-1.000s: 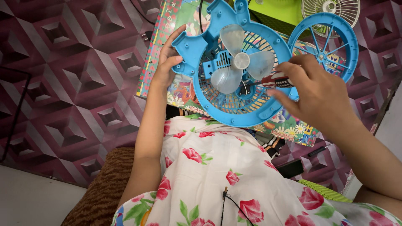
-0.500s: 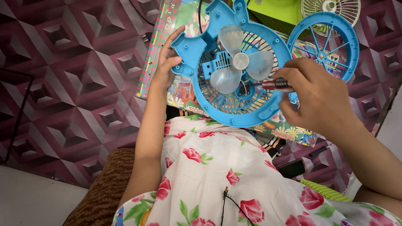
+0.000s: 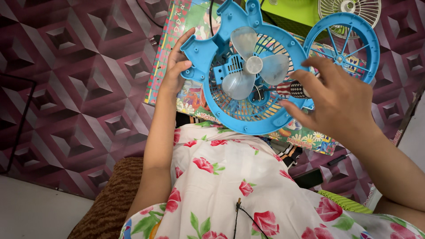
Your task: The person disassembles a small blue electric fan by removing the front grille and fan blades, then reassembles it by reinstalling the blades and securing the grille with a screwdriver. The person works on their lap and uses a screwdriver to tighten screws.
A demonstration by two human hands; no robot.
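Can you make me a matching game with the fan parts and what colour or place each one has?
Things:
1. fan blades
2. loose front grille
3. screwdriver
4. picture box

Descriptions:
A. held in the right hand, its tip at the fan's middle
B. blue ring with spokes, lying to the right of the fan
C. clear and see-through, three of them
D. flat and colourful, lying under the blue fan body

Pairs: 1-C, 2-B, 3-A, 4-D. The left hand grips the fan body's left edge.
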